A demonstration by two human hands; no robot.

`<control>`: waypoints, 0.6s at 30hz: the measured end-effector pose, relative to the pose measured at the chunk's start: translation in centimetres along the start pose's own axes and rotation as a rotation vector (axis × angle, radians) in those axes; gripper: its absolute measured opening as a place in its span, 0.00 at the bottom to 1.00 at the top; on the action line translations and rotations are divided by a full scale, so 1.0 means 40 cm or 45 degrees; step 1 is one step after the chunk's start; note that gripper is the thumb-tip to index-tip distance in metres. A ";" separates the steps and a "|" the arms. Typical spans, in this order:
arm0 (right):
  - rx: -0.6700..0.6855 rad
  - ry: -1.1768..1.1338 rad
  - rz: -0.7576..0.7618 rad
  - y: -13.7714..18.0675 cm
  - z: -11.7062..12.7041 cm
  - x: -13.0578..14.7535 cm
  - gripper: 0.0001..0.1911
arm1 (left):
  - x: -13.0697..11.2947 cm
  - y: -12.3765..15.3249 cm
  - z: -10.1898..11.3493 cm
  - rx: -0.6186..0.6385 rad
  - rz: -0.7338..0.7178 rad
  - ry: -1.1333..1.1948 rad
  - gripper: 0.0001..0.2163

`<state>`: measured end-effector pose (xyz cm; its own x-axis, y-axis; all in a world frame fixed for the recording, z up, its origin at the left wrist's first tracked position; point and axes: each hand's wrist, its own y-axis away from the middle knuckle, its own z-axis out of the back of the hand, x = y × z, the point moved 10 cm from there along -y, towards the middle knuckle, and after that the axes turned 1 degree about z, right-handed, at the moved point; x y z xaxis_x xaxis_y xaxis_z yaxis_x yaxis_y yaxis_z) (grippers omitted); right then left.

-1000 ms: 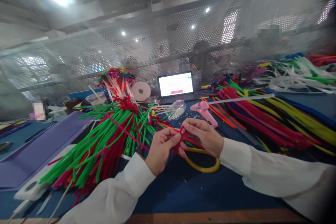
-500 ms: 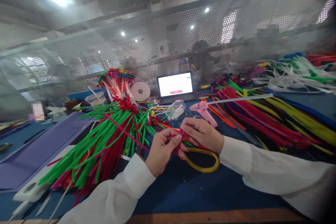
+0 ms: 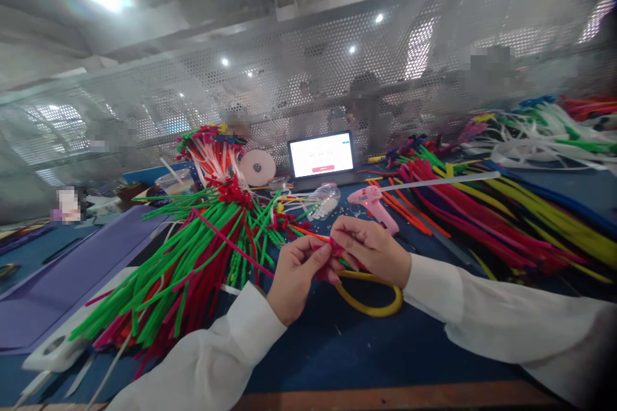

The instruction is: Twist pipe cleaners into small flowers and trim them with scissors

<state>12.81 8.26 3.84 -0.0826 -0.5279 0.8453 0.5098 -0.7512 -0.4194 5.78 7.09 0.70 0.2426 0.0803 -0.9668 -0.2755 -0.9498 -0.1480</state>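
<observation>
My left hand (image 3: 295, 275) and my right hand (image 3: 371, 248) meet above the blue table (image 3: 366, 347), both pinching a small piece of pink pipe cleaner (image 3: 332, 249) between their fingertips. A long pink strand (image 3: 226, 239) runs from it up and left over the green pile. Just under my right hand lies a yellow pipe cleaner loop (image 3: 373, 303). Both arms wear white sleeves.
A big heap of green and red pipe cleaners (image 3: 183, 263) lies to the left, a purple sheet (image 3: 62, 282) beyond it. A pink glue gun (image 3: 373, 202), a small clear bottle (image 3: 325, 200) and a tablet (image 3: 322, 155) stand behind. More coloured pipe cleaners (image 3: 482, 212) spread right. People sit behind a mesh screen (image 3: 308, 83).
My hands stayed nearly in place. My right fingers shifted slightly on the pink piece, working it against the left fingertips.
</observation>
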 end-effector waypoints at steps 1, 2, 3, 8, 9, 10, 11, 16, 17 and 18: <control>-0.009 0.003 0.006 0.001 0.001 0.001 0.11 | -0.001 0.001 -0.003 0.012 0.005 0.020 0.06; -0.019 0.003 0.012 0.002 0.002 0.002 0.11 | 0.000 0.001 -0.006 0.022 0.014 0.039 0.06; -0.030 -0.001 0.019 0.004 0.003 0.003 0.11 | 0.000 0.001 -0.007 0.028 0.025 0.056 0.07; -0.056 -0.096 0.009 0.007 0.003 -0.007 0.11 | 0.006 0.000 -0.011 0.052 0.048 0.095 0.07; -0.049 -0.139 -0.008 0.005 0.001 -0.011 0.11 | 0.007 0.000 -0.012 0.058 0.049 0.093 0.07; -0.040 -0.200 -0.034 0.003 -0.001 -0.016 0.12 | 0.009 0.000 -0.013 0.063 0.049 0.090 0.07; -0.034 -0.287 -0.065 0.001 -0.003 -0.022 0.13 | 0.010 0.001 -0.013 0.066 0.048 0.086 0.07; -0.048 -0.872 -0.234 -0.007 -0.013 -0.045 0.14 | 0.008 0.002 -0.011 0.062 0.017 0.044 0.06; -0.031 -0.949 -0.258 -0.008 -0.019 -0.047 0.12 | 0.007 0.002 -0.010 0.059 0.010 0.033 0.06; -0.011 -1.005 -0.278 -0.008 -0.025 -0.049 0.11 | 0.006 0.002 -0.009 0.058 0.003 0.023 0.06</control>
<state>11.95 9.13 2.00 0.4494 0.0624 0.8911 0.5453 -0.8093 -0.2184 6.17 6.91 0.54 0.2588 0.0720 -0.9632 -0.3178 -0.9354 -0.1553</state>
